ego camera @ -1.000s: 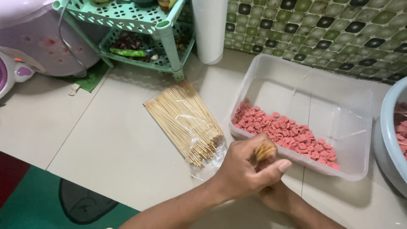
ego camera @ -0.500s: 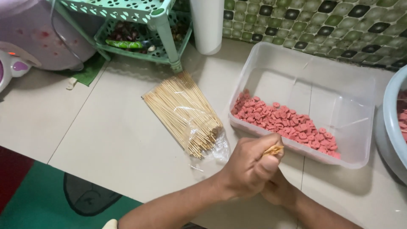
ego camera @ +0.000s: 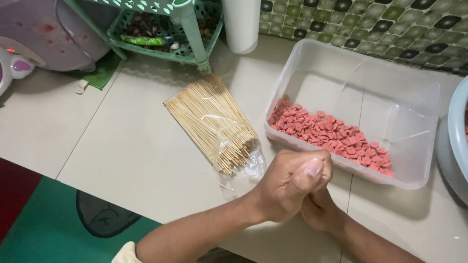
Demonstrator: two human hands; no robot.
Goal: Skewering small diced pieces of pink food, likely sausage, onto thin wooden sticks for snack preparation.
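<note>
Beige tiled floor (ego camera: 122, 146), green mosaic wall behind. Left: green plastic rack (ego camera: 187, 29) holding dark produce. Centre: bamboo skewer bundle in clear plastic bag (ego camera: 214, 124). Left hand (ego camera: 292, 182) fisted over right hand (ego camera: 319, 209); grip contents hidden. Right: clear plastic tub (ego camera: 390, 97) holding pink sausage slices (ego camera: 331, 134).

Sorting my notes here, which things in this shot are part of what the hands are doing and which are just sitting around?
In use: left hand, right hand, skewer bundle, clear tub of pink pieces.
Lying about: green rack, white cylinder, blue basin.
</note>
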